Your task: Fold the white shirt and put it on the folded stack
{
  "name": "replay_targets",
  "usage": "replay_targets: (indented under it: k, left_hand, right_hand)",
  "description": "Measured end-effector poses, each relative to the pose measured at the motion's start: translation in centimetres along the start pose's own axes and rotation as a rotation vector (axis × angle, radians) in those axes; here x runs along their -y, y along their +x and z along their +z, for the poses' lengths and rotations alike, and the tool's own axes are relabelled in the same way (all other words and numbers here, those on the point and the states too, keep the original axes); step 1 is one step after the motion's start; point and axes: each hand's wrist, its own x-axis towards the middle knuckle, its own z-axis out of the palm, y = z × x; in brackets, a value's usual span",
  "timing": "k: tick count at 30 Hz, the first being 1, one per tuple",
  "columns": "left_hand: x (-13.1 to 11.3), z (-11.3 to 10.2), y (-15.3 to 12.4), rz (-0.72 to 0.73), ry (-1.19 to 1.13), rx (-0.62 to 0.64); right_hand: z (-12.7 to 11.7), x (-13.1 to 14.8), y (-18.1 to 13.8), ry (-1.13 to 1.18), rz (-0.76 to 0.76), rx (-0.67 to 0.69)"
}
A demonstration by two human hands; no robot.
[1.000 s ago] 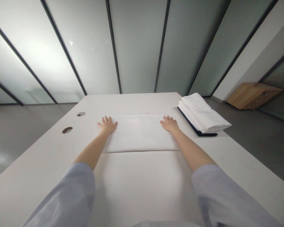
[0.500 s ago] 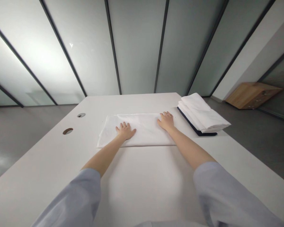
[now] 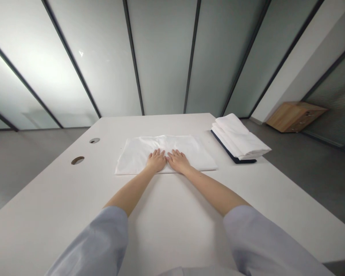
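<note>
Both hands are lying flat on the folded white cloth [image 3: 132,155], side by side near its front edge, left hand [image 3: 156,161] and right hand [image 3: 177,161] almost touching at the thumbs. Fingers are stretched out, gripping nothing, just palms down on the fabric. The cloth sits mid-worktop [image 3: 175,214], well apart from the stack of folded cloths [image 3: 241,140] off to the right. My worry: that worktop looks slick, so a sideways push could drag the whole cloth or bunch its top layer into creases.

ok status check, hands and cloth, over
Open, flat: left hand and right hand side by side on folded white cloth. Cloth flat on table. Apart at right: towel stack.
</note>
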Motion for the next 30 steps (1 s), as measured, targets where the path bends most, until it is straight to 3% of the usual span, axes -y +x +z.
replay_targets:
  k: [4, 9, 12, 16, 18, 20, 23, 25, 30]
  left_hand:
    - [4.0, -0.4, -0.4, -0.099, 0.011, 0.073]
    - [10.4, -1.5, -2.9, -0.292, 0.082, 0.054]
    - [12.1, -1.9, -4.0, -0.345, 0.100, 0.065]
    - [11.7, -1.8, -4.4, -0.331, 0.139, 0.025]
    - [11.0, -1.7, -4.5, -0.259, 0.178, -0.033]
    - [10.3, -1.7, -4.7, -0.094, 0.202, -0.065]
    - [9.2, -1.6, -4.9, 0.214, 0.166, -0.016]
    - [8.5, -1.4, -4.8, 0.304, 0.105, 0.029]
    - [7.0, -1.1, -4.0, 0.144, -0.003, 0.072]
  right_hand:
    - [-0.6, -3.7, -1.1, -0.029, 0.106, 0.078]
    - [-1.5, -9.0, -2.6, -0.078, 0.237, 0.098]
    - [-1.4, -10.5, -3.1, -0.101, 0.235, 0.085]
    - [-1.3, -10.9, -2.8, -0.107, 0.216, 0.078]
    - [-1.3, -11.4, -2.3, -0.115, 0.186, 0.082]
    - [-1.5, -12.4, -1.5, -0.129, 0.137, 0.089]
    - [-1.8, -14.3, 0.0, -0.154, 0.088, 0.089]
    - [-2.1, -15.1, 1.1, -0.170, 0.122, 0.064]
    - [-2.5, -13.3, 3.2, -0.164, 0.234, -0.124]
